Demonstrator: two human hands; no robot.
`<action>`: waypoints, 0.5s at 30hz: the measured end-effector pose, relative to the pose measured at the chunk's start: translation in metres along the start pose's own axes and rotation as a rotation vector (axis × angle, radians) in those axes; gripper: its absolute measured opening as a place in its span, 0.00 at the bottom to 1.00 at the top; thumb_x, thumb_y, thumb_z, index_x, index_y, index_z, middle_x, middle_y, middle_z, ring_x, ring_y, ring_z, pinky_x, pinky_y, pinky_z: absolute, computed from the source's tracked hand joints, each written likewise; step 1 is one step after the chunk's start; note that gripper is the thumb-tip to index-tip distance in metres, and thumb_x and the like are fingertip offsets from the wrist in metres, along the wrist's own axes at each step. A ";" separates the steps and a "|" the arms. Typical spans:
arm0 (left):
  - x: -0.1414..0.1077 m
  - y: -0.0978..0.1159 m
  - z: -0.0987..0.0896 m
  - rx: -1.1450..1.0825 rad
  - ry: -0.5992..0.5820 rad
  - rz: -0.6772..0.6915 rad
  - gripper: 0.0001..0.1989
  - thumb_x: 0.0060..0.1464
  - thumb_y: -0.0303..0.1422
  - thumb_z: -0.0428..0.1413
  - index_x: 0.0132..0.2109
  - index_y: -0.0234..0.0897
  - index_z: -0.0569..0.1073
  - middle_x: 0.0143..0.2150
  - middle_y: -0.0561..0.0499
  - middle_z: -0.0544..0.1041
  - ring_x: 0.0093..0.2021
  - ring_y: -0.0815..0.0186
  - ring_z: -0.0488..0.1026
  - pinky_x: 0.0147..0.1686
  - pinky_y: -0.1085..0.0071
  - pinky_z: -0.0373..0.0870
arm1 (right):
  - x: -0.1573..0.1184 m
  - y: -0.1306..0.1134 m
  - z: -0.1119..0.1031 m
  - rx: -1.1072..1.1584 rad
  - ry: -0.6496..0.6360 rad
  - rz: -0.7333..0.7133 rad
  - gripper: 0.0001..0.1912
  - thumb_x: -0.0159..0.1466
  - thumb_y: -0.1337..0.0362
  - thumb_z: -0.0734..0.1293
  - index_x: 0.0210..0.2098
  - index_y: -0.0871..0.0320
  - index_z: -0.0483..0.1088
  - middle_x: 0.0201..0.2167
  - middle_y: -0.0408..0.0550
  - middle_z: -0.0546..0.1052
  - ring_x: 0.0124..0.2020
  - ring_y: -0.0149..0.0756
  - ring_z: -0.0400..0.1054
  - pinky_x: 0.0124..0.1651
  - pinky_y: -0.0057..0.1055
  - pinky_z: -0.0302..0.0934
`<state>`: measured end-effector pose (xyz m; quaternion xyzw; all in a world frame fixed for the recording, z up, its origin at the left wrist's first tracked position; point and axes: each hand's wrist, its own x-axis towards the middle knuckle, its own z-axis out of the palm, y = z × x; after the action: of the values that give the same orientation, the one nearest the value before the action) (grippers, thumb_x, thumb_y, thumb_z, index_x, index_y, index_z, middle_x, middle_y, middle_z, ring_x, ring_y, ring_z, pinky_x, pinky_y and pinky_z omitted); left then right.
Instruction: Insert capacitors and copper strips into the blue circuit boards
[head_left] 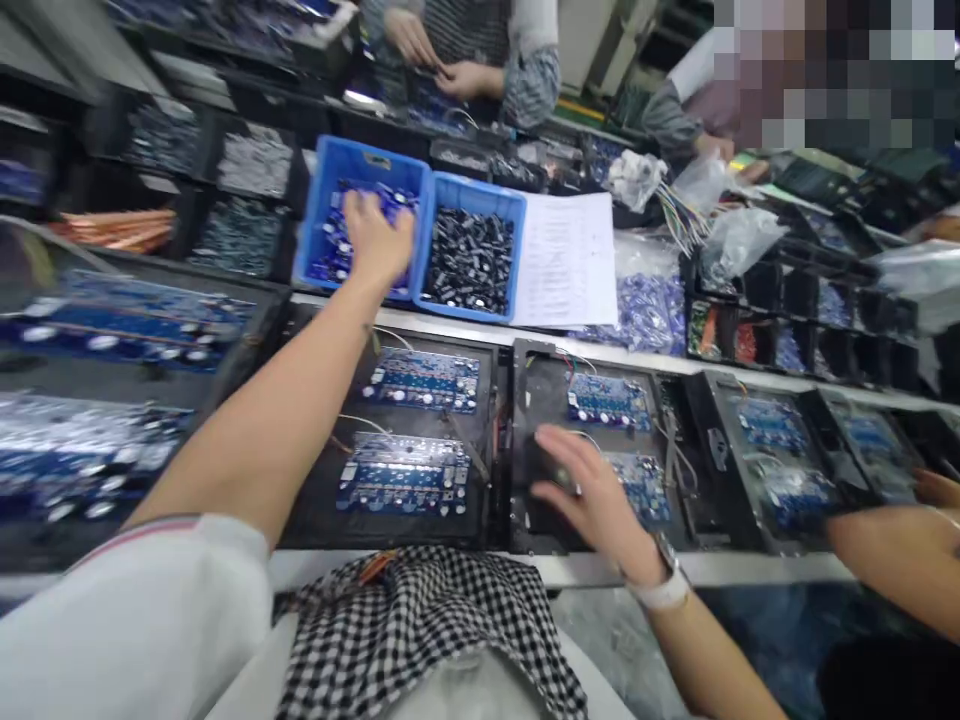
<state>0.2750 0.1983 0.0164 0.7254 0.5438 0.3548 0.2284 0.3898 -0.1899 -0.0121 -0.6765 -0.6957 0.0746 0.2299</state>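
My left hand (377, 238) reaches into a blue bin (306, 235) of small purple-blue cylindrical parts that look like capacitors (330, 250). Its fingers are spread and bent down over the parts; the fingertips are blurred. My right hand (592, 490) hovers at the left of a black tray (541, 525), thumb and fingers apart. A small dark spot shows between them, too unclear to name. Beside this hand lie a lower circuit board (641, 485) and an upper circuit board (611, 402). Two more boards, an upper circuit board (427, 380) and a lower circuit board (405, 475), lie in the middle tray (322, 525).
A second blue bin (517, 250) holds black cylindrical parts, with printed sheets (570, 260) beside it. Bagged purple parts (649, 305) and black compartment bins (802, 330) stand farther right. Co-workers' hands show across the bench (442, 65) and at the right edge (892, 550).
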 end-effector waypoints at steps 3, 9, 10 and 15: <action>-0.006 -0.018 0.000 0.282 -0.173 0.285 0.28 0.63 0.37 0.51 0.60 0.15 0.63 0.69 0.23 0.52 0.70 0.39 0.43 0.65 0.40 0.40 | -0.018 -0.029 0.018 0.062 -0.132 -0.116 0.34 0.64 0.52 0.68 0.66 0.51 0.57 0.68 0.53 0.59 0.69 0.52 0.52 0.65 0.55 0.58; -0.028 -0.025 0.039 0.512 -0.292 0.572 0.32 0.63 0.46 0.48 0.67 0.32 0.63 0.71 0.37 0.54 0.72 0.47 0.43 0.68 0.53 0.41 | -0.017 -0.026 0.045 0.093 -0.004 -0.290 0.12 0.62 0.59 0.69 0.45 0.51 0.76 0.62 0.52 0.67 0.63 0.54 0.62 0.56 0.49 0.68; -0.028 -0.025 0.043 0.530 -0.297 0.590 0.32 0.63 0.47 0.47 0.67 0.33 0.63 0.71 0.37 0.53 0.72 0.46 0.43 0.68 0.52 0.41 | -0.015 -0.025 0.049 0.105 0.014 -0.333 0.07 0.61 0.60 0.69 0.40 0.52 0.77 0.61 0.51 0.69 0.62 0.53 0.64 0.56 0.49 0.68; -0.025 -0.027 0.050 0.566 -0.315 0.683 0.34 0.63 0.51 0.45 0.69 0.37 0.61 0.72 0.39 0.53 0.72 0.44 0.42 0.68 0.49 0.38 | -0.013 -0.029 0.074 0.194 0.158 -0.294 0.13 0.63 0.62 0.67 0.22 0.54 0.73 0.53 0.49 0.76 0.60 0.50 0.66 0.63 0.53 0.59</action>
<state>0.2921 0.1856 -0.0415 0.9416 0.3079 0.1332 -0.0284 0.3317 -0.1897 -0.0685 -0.5460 -0.7562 0.0537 0.3566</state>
